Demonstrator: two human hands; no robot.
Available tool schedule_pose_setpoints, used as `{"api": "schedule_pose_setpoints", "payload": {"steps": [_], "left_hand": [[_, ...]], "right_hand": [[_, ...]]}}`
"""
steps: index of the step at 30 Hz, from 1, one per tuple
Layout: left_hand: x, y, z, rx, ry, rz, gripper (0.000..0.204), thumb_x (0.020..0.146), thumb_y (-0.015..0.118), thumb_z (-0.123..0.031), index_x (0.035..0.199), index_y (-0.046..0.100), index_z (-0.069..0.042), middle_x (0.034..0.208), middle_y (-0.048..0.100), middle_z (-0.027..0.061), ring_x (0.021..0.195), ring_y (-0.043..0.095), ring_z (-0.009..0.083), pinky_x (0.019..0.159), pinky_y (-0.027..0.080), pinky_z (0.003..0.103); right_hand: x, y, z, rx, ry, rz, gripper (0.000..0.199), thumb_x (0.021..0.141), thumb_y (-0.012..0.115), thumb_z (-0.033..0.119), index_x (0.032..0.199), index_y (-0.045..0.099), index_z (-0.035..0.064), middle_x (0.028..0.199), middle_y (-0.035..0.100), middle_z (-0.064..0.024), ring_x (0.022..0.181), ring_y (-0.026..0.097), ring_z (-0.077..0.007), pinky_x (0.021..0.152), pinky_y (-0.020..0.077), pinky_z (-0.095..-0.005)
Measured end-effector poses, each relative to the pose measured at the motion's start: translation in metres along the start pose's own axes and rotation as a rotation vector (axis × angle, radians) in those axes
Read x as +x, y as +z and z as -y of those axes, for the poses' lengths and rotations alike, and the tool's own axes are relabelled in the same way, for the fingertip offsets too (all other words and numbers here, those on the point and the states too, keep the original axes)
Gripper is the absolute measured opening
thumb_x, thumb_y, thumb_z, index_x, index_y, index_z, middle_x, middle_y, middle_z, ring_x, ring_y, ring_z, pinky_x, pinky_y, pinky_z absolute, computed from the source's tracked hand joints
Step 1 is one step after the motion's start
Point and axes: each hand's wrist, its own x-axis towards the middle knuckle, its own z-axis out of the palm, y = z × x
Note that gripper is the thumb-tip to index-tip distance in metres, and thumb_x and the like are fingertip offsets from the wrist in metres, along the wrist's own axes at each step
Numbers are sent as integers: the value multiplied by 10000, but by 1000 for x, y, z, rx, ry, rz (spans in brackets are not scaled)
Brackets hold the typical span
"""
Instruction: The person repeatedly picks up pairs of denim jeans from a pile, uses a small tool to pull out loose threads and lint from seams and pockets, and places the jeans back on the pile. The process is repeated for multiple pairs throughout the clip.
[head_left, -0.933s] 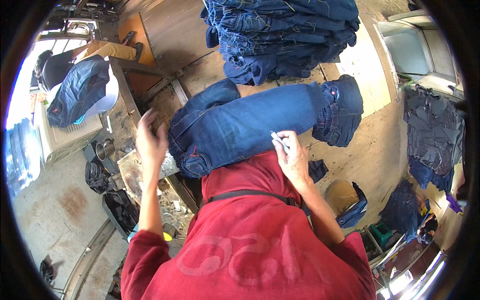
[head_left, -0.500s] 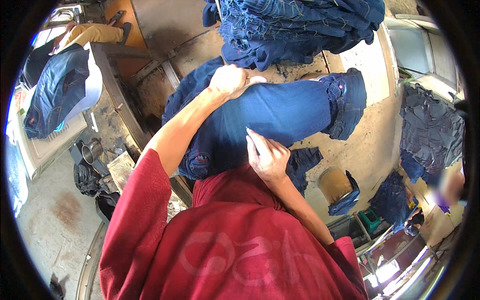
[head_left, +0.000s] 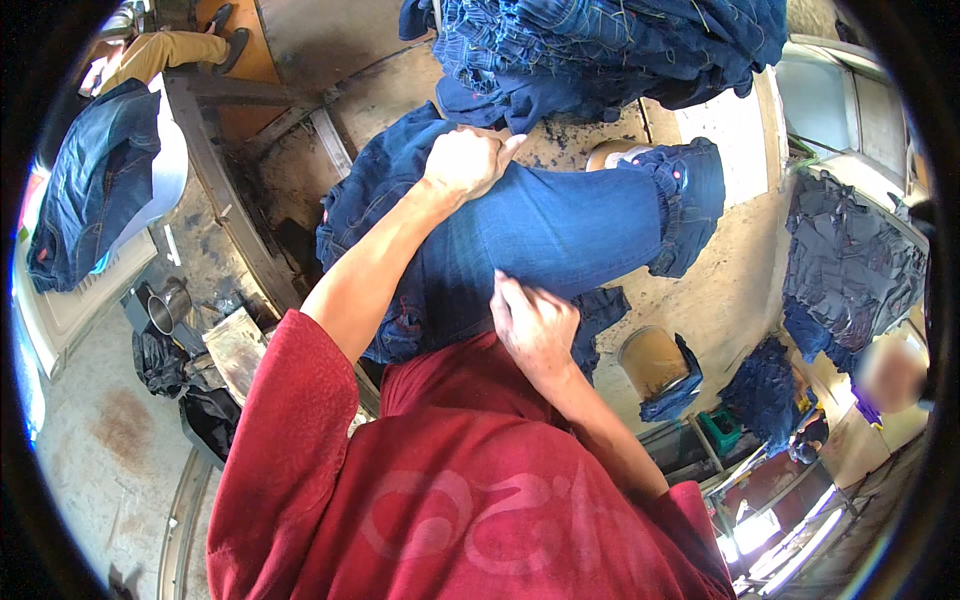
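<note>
A pair of blue jeans [head_left: 560, 225] lies stretched across the worn workbench [head_left: 730, 290] in front of me, waistband bunched at the right end. My left hand [head_left: 465, 160] reaches over the jeans and closes on their far edge near the middle. My right hand [head_left: 530, 325] rests on the near edge close to my red shirt, fingers curled into the fabric. Whether it holds anything else is hidden.
A tall stack of folded jeans [head_left: 600, 50] stands at the bench's far side. More jeans [head_left: 95, 190] lie over a white machine at left, and dark ones [head_left: 850, 270] at right. A metal cup [head_left: 165, 305] and a round tub [head_left: 655, 365] sit low. Another person's legs [head_left: 160, 45] show top left.
My left hand has swung from the left side of the bench up and over the jeans to their far edge. My right hand has slid back to the near edge.
</note>
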Motion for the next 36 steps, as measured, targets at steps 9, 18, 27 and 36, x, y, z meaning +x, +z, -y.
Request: {"api": "schedule_pose_setpoints", "payload": {"steps": [9,18,27,36], "left_hand": [[-1,3,0,-11,-43,10,620,1054,709,-457,583,713,-55,519,622,205,469,667,389,480,555,480],[-2,3,-2,-27,-114,98,665,1075,663,-486,569,699,-55,549,649,203,498,691,376,496,564,470],[-1,2,-2,-20,-132,162,711,1084,613,-543,589,738,-49,579,678,201,525,711,376,535,580,472],[-1,-1,-3,7,-82,103,660,1066,657,-508,576,724,-72,571,671,199,483,687,361,502,561,460]], "right_hand": [[22,28,-10,25,15,-8,98,923,793,85,1012,765,113,698,706,-29,572,698,-212,511,558,-369],[-1,6,-7,148,56,-57,110,891,823,56,974,766,100,764,757,-72,595,722,-237,556,571,-368],[5,5,-14,65,18,72,62,925,800,70,933,751,108,732,736,-65,589,715,-237,548,569,-370],[9,9,-15,61,34,38,106,927,808,62,879,728,112,654,691,-61,566,707,-235,510,549,-382]]}}
